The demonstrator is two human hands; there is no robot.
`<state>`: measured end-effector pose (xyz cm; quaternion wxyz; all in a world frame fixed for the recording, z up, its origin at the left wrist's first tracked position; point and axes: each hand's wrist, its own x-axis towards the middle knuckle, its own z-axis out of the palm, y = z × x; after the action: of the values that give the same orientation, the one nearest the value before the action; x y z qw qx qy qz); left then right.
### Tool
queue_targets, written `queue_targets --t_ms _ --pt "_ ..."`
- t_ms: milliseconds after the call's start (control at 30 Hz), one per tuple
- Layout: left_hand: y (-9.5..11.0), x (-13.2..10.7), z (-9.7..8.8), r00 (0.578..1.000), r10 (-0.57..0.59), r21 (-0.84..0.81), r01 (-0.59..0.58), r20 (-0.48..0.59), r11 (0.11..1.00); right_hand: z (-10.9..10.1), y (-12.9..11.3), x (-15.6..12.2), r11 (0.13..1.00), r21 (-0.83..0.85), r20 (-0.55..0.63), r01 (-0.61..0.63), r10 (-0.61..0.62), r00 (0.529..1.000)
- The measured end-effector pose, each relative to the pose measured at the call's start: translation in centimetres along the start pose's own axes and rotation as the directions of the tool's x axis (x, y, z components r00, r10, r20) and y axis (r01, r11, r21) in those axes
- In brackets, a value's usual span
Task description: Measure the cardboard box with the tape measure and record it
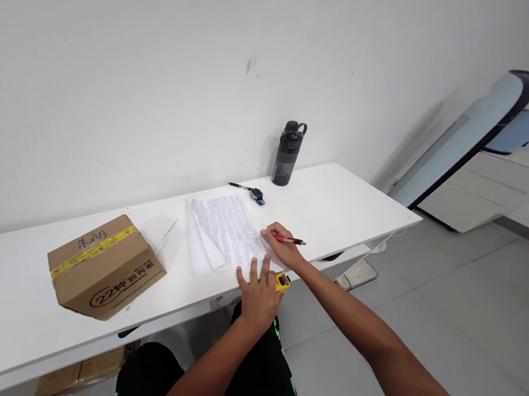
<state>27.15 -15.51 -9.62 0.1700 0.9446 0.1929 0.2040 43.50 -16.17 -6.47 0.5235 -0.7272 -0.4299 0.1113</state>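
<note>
My left hand rests palm down at the desk's front edge, its outer fingers spread over the bottom of a written sheet. A yellow tape measure with a black part pokes out between its thumb and forefinger, partly hidden by the hand. Just to the right, my right hand is closed around a red pen. The pen points leftward at the sheet's lower right corner; its tip is hidden by the fingers. The sheet is covered in dense writing, and its left edge curls over.
A taped cardboard box sits on the left of the white desk. Behind the sheet lie a black pen and a dark blue watch-like object. A dark bottle stands near the wall. Leaning panels are at right.
</note>
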Motion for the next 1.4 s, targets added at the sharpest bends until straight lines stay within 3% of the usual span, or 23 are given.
queue_targets --t_ms 167,367,500,800,933,1100,1400 --pt "0.1 0.0 0.1 0.998 0.025 0.057 -0.029 0.059 0.998 0.5 0.9 -1.3 0.957 0.245 0.110 -0.159 0.135 0.985" --pt "-0.5 0.1 0.7 0.995 0.061 0.230 -0.079 0.081 0.970 0.8 0.8 -1.3 0.975 0.144 0.034 -0.167 0.164 0.986" --pt "-0.7 0.0 1.1 0.994 0.084 0.303 -0.102 0.072 0.948 0.9 1.0 -1.2 0.976 0.146 0.059 -0.164 0.157 0.986" --pt "-0.9 -0.2 1.5 0.993 0.093 0.306 -0.112 0.076 0.946 0.9 1.0 -1.3 0.969 0.164 0.064 -0.183 0.175 0.983" --pt "-1.0 -0.2 1.6 0.993 0.098 0.291 -0.112 0.064 0.950 1.0 0.9 -1.3 0.975 0.144 0.005 -0.166 0.167 0.986" --pt "-1.0 -0.2 1.6 0.993 0.104 0.294 -0.115 0.053 0.949 0.9 0.9 -1.4 0.976 0.140 0.046 -0.166 0.161 0.986" --pt "-1.0 -0.3 1.6 0.991 0.121 0.325 -0.131 0.051 0.936 1.1 1.2 -1.4 0.980 0.122 -0.017 -0.159 0.163 0.987"
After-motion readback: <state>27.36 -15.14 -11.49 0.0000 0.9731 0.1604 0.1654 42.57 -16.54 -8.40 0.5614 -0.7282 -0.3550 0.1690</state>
